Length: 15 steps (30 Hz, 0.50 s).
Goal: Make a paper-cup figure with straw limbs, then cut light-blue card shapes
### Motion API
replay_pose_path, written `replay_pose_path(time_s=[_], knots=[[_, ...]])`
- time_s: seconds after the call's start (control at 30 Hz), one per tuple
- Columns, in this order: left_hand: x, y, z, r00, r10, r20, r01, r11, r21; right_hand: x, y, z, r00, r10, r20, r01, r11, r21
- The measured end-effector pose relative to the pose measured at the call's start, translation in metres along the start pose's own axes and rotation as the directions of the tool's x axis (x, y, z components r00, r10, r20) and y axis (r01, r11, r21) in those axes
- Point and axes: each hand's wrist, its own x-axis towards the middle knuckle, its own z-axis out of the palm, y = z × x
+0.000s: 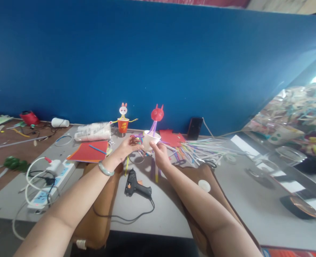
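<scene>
A white paper cup (148,141) is held up above the table between both hands. Purple pipe cleaners (154,127) rise from its mouth to a red animal head (157,114) with two pointed ears. My right hand (161,154) grips the cup's right side, thumb on the wall facing me. My left hand (129,147), below a bracelet, has its fingers closed at the cup's left side, by a purple side piece; their exact hold is partly hidden. A black glue gun (136,185) lies on the table beneath, its cord curving toward me.
A red cup figure with a rabbit head (123,124) stands behind. Stacked paper cups (93,131), red sheets (86,150) and a power strip (52,184) lie left. Loose pipe cleaners (208,146), a black box (195,128) and a white lid (204,185) lie right.
</scene>
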Motion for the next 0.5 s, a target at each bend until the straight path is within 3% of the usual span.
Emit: replay_pose_path(time_s=[0.07, 0.17, 0.33, 0.5], knots=[[-0.004, -0.001, 0.005, 0.994, -0.003, 0.106, 0.003, 1.0, -0.001, -0.002, -0.002, 0.001, 1.0, 0.011, 0.006, -0.011, 1.0, -0.017], [-0.009, 0.002, 0.012, 0.985, -0.013, 0.172, 0.005, 0.999, 0.047, -0.004, -0.004, 0.004, 0.999, 0.02, 0.027, -0.019, 0.999, -0.033], [-0.013, 0.008, 0.017, 0.984, -0.006, 0.179, -0.014, 0.994, 0.109, -0.006, -0.003, 0.006, 0.997, 0.009, 0.077, -0.005, 0.999, -0.05], [-0.009, 0.005, 0.015, 0.992, -0.024, 0.126, 0.025, 1.0, -0.005, -0.001, 0.009, 0.003, 0.998, 0.014, 0.065, -0.016, 0.999, 0.033]])
